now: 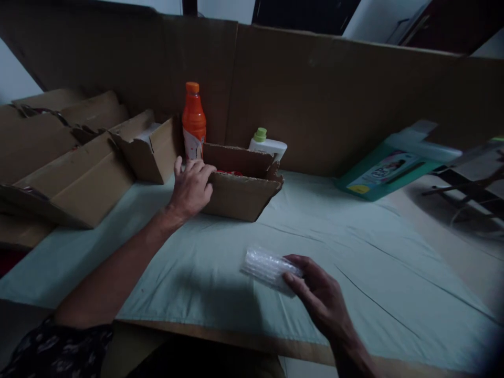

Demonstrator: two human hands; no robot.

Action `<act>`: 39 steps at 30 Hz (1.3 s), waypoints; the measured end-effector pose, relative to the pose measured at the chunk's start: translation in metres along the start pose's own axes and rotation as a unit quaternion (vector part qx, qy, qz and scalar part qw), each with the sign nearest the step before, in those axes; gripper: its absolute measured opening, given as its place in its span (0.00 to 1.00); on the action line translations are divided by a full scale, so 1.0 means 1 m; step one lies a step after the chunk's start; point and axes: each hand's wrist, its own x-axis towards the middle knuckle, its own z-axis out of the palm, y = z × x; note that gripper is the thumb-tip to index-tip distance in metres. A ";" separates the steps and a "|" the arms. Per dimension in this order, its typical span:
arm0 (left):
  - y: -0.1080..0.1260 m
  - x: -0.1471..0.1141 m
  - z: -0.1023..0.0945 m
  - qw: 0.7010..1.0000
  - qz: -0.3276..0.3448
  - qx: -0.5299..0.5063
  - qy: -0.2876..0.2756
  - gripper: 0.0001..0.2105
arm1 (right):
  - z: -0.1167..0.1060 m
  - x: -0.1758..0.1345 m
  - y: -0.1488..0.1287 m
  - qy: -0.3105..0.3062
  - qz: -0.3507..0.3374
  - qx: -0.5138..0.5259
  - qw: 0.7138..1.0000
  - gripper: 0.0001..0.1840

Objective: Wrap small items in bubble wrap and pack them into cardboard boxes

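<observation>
My right hand (317,294) pinches one end of a flat, clear bubble-wrap packet (265,268) between thumb and fingers, a little above the table's front half. What lies inside the wrap cannot be made out. My left hand (191,186) grips the left end of an open cardboard box (236,199), its fingers curled over the top edge. Something red (230,172) shows just inside that box; the rest of the contents is hidden by the front wall. Right behind my left hand stands an orange bottle (193,121) with an orange cap.
More open cardboard boxes (94,173) crowd the left side. A white bottle with a green cap (271,146) is partly hidden behind the middle box. A teal jug (384,168) stands at the right. Tall cardboard panels (315,100) line the back of the cloth-covered table (334,236).
</observation>
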 end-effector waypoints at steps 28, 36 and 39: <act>0.049 -0.138 -0.095 0.993 0.017 -0.089 0.077 0.21 | 0.003 0.125 -0.133 -0.221 -0.195 -0.492 0.819 0.14; 0.019 -0.199 -0.035 0.930 -0.257 -0.262 0.018 0.29 | -0.040 0.050 -0.047 -0.058 -0.062 -0.268 0.960 0.25; 0.009 -0.204 -0.008 0.894 -0.303 -0.328 -0.033 0.30 | 0.016 0.053 -0.015 -0.128 -0.045 -0.176 0.975 0.24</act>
